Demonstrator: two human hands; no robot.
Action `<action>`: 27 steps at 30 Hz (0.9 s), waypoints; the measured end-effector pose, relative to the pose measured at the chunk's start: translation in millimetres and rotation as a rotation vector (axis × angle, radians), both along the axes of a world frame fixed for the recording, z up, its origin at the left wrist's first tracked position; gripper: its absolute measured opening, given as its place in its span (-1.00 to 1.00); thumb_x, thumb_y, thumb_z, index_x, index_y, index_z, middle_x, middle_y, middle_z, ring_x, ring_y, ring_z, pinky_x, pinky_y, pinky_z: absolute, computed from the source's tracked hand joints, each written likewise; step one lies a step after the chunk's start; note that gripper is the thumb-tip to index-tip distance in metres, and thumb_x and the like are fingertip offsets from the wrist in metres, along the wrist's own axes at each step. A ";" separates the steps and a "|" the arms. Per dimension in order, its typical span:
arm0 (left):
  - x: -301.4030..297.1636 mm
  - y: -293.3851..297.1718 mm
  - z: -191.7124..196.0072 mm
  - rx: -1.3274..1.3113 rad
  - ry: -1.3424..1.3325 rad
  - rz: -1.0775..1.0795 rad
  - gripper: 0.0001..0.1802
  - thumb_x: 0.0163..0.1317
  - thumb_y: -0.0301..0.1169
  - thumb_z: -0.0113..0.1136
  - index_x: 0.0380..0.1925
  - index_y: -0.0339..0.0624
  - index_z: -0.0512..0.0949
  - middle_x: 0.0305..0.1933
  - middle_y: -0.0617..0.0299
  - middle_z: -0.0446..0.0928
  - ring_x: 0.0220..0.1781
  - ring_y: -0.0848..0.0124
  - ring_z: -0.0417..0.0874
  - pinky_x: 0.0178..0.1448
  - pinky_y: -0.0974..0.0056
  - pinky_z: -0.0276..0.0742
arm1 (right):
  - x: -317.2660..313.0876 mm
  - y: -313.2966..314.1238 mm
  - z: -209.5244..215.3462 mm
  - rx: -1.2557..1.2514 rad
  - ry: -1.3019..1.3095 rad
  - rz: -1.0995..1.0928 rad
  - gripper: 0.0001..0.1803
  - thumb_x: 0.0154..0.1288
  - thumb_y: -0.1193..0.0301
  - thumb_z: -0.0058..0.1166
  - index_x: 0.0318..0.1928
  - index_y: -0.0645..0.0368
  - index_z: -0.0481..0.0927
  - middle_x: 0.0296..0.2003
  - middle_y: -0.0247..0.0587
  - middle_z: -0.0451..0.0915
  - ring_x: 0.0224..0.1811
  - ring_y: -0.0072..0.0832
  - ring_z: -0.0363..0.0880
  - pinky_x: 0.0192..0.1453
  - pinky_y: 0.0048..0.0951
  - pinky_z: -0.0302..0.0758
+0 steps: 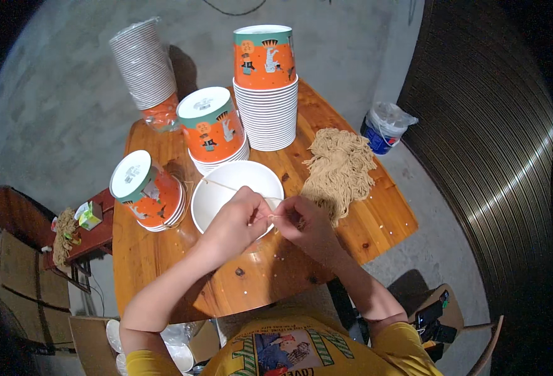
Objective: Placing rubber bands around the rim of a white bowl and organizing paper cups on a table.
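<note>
My left hand (240,216) and my right hand (306,227) meet at the near right rim of a white round container (212,203), its inside facing up. Both hands pinch a thin beige cord (221,185) between finger and thumb, close together. Part of the cord crosses the container's mouth and hangs toward its left side. My hands hide the near right part of the container and most of the cord between the fingers. Right of the container lies a heap of tan cords (339,169), nearest to my right hand.
Upside-down orange and green paper buckets stand in a short stack (145,191) at left, a middle stack (212,135) and a tall stack (265,100) behind. A plastic-wrapped stack (143,66) leans at the back left of the wooden table (182,282). A lined pail (384,128) stands beyond the right edge.
</note>
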State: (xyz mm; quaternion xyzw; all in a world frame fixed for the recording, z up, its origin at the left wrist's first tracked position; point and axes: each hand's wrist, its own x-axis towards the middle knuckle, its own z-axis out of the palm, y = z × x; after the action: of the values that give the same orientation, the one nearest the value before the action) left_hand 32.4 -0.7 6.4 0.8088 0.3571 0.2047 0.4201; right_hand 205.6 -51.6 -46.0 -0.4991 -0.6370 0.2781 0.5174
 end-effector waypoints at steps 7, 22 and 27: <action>2.7 -12.9 1.3 0.469 -0.002 0.006 -0.87 0.17 -0.59 0.04 -0.26 -0.26 0.40 -0.20 -0.02 0.33 -0.21 -0.05 0.49 -0.15 0.03 0.44 | -1.6 0.8 -8.2 0.049 -0.002 -0.030 -0.87 0.19 0.49 0.16 -0.28 0.20 0.49 -0.47 -0.44 0.45 -0.46 -0.74 0.38 -0.38 -0.64 0.37; -0.6 -11.9 -4.8 0.276 -0.028 0.087 -0.88 0.19 -0.49 0.13 -0.29 -0.28 0.48 -0.38 0.03 0.50 -0.35 0.12 0.56 -0.24 0.19 0.46 | -11.1 -4.3 -3.8 0.016 0.044 -0.068 -0.88 0.16 0.53 0.17 -0.33 0.19 0.47 -0.46 -0.42 0.45 -0.45 -0.73 0.39 -0.36 -0.65 0.37; 1.2 -12.6 -2.5 0.154 -0.042 0.115 -0.90 0.22 -0.50 0.14 -0.31 -0.26 0.45 -0.43 0.27 0.50 -0.41 0.54 0.45 -0.26 0.38 0.43 | -10.9 -5.3 -7.9 0.056 0.002 -0.093 -0.89 0.16 0.53 0.16 -0.34 0.19 0.48 -0.45 -0.39 0.46 -0.44 -0.70 0.41 -0.36 -0.62 0.39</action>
State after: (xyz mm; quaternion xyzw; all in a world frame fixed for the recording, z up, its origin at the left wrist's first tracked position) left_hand 33.5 -13.3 3.9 0.8125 0.3770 0.2721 0.3515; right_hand 194.7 -56.9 -53.9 -0.5130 -0.6202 0.2364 0.5443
